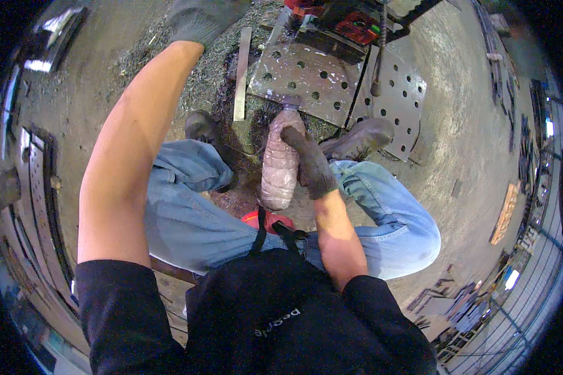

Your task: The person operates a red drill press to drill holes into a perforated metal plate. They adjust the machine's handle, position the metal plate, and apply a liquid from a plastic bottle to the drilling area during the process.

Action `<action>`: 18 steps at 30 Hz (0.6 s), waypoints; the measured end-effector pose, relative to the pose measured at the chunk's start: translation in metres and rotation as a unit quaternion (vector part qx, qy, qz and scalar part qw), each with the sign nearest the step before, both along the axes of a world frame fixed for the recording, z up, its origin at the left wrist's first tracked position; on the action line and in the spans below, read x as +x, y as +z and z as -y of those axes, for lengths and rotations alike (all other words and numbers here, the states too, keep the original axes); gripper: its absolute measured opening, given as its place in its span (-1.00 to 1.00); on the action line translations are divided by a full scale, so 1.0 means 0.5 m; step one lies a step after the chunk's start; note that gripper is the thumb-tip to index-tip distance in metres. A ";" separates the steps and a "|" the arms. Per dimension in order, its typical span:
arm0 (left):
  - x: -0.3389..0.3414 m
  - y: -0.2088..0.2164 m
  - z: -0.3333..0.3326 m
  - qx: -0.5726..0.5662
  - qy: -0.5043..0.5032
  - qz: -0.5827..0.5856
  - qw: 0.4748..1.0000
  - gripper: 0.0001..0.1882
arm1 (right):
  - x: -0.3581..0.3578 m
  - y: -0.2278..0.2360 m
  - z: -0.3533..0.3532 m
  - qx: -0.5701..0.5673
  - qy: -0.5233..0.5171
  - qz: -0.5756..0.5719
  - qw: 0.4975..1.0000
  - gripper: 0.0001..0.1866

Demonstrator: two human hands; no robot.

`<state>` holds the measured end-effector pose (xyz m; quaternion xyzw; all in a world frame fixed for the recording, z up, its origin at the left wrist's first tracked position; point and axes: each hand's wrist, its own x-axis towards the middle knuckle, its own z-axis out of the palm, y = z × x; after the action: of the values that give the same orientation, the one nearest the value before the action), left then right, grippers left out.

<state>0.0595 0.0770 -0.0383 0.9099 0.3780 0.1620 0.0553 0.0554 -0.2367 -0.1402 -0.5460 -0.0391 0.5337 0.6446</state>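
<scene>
A large, ribbed, pinkish-grey bottle (280, 164) with a crinkled surface stands or leans between my knees, its narrow purplish neck pointing away from me. My right hand (311, 164), in a dark grey glove, grips its right side near the top. My left hand (205, 22), gloved too, is stretched far forward at the upper edge. Its fingers are partly cut off by the frame, so what they do is hidden. To the right of that hand lies a flat metal strip (241, 75).
Perforated metal plates (306, 78) lie ahead, with a red and black machine (353, 28) on them and a dark cable (378, 62) hanging down. Metal shavings (159, 59) litter the floor at the left. A red object (267, 221) sits near my lap. Metal bars (40, 200) line the left side.
</scene>
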 end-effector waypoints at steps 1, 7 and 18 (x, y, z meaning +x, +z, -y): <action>0.000 0.000 -0.001 -0.007 -0.005 -0.007 1.000 -0.71 | 0.000 -0.001 0.001 -0.025 -0.003 -0.023 0.999 -0.56; -0.003 0.001 -0.002 -0.005 -0.006 -0.011 1.000 -0.71 | 0.009 -0.043 0.008 -0.064 -0.034 -0.122 0.990 -0.63; 0.003 -0.017 -0.007 0.004 -0.012 0.012 1.000 -0.74 | 0.009 -0.048 0.005 -0.021 -0.061 -0.134 0.989 -0.63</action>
<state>0.0612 0.0804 -0.0469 0.9126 0.3653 0.1741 0.0580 0.0598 -0.2391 -0.1642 -0.4839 0.0925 0.5625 0.6640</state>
